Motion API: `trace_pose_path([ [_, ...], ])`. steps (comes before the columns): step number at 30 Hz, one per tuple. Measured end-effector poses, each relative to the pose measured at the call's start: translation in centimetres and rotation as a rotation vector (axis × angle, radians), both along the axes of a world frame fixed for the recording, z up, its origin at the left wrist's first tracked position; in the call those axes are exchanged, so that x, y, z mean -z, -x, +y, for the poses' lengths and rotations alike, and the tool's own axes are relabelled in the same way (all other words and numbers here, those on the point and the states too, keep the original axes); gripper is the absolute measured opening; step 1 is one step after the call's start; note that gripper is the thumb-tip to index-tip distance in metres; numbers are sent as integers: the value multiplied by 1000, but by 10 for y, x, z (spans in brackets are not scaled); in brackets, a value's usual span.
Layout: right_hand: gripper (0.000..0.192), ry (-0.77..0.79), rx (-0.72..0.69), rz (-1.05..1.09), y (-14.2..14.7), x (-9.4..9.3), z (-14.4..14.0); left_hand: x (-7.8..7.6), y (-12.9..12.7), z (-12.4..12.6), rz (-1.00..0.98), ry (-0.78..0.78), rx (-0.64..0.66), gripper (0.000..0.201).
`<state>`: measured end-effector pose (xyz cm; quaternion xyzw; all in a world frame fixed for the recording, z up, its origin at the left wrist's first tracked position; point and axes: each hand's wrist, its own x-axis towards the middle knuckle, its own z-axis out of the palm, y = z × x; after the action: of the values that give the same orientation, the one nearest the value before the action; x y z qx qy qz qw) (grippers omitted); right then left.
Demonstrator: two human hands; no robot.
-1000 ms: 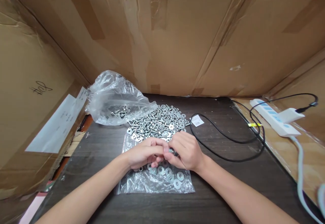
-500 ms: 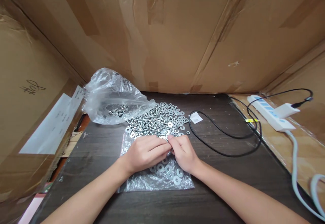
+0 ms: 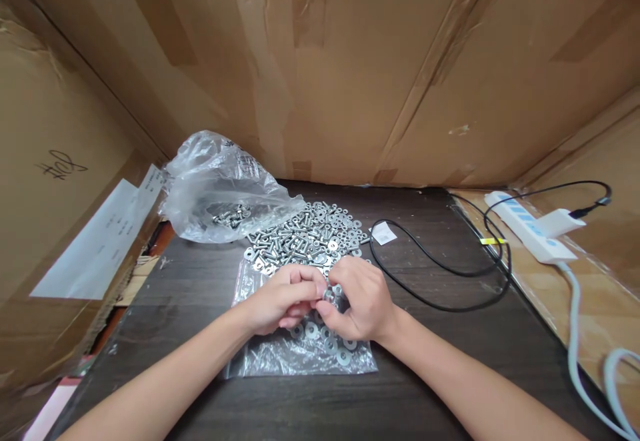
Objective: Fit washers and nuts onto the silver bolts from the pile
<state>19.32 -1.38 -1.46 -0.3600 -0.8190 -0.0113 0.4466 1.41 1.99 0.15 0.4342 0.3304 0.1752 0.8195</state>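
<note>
My left hand [image 3: 280,298] is closed, with thumb and forefinger pinched at small shiny metal hardware [image 3: 333,293]. My right hand [image 3: 367,298] curls around the same bits from the other side, its thumb meeting the left fingertips. Whether these bits are bolts, nuts or washers I cannot tell, as fingers cover part of them. Beneath both hands lies a flat clear plastic bag [image 3: 295,364] with several loose flat washers [image 3: 344,356] on or in it. Just beyond spreads a heap of bolts, washers and nuts [image 3: 295,244].
A larger crumpled clear bag [image 3: 210,168] holding bolts stands behind left of the heap. A black cable [image 3: 440,304] loops on the dark tabletop [image 3: 410,388] beside a white paper slip [image 3: 383,233]. A power strip [image 3: 533,228] lies right. Cardboard walls [image 3: 350,94] enclose the table.
My right hand has rolled over and its fingers now arch around the metal bits. My left hand has turned so its thumb side shows. The hardware between them has come into view.
</note>
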Motion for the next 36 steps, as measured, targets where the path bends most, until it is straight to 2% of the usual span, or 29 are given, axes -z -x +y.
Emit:
trace_pose_path([
  [3,28,-71,-4,-64,-1,-1,0,4,-1,-3,12,26,54,25],
  [5,29,-80,21,-70,-2,0,-1,8,-3,-5,43,-91,54,19],
  [7,29,-40,60,-39,-2,1,-1,11,-6,-8,85,-274,11,12],
  [9,29,62,94,28,-1,3,-2,12,-8,-11,135,-536,-85,8],
  [11,34,233,113,137,2,4,-2,12,-8,-12,168,-908,-173,9],
  [13,40,449,105,262,5,6,-2,12,-6,-10,170,-1324,-188,11],
  [15,47,650,83,364,7,9,-2,10,-1,-6,163,-1654,-143,13],
  [17,52,793,63,426,9,12,-1,10,4,0,193,-1847,-96,14],
  [19,55,877,51,463,9,16,-1,11,7,4,223,-1906,-78,14],
  [21,56,901,33,489,9,18,-2,12,7,5,206,-1828,-110,13],
  [22,56,881,22,494,8,17,-3,13,6,4,195,-1729,-148,11],
  [24,54,765,4,466,6,13,-4,11,3,3,199,-1390,-246,8],
  [25,51,678,1,416,4,10,-4,9,2,2,233,-1152,-302,8],
  [26,46,579,2,355,2,7,-4,6,1,2,239,-898,-298,10],
  [27,39,475,-6,288,1,4,-4,2,1,2,205,-666,-245,14],
  [29,23,285,-41,159,-2,0,-3,-4,2,4,126,-230,-54,17],
  [31,18,147,-86,58,-3,-2,-2,-8,4,6,61,66,100,17],
  [33,20,59,-111,-16,-2,-3,-3,-10,6,6,16,215,162,19],
  [36,26,-41,-73,-95,0,-4,-4,-8,6,5,-19,243,166,20],
])
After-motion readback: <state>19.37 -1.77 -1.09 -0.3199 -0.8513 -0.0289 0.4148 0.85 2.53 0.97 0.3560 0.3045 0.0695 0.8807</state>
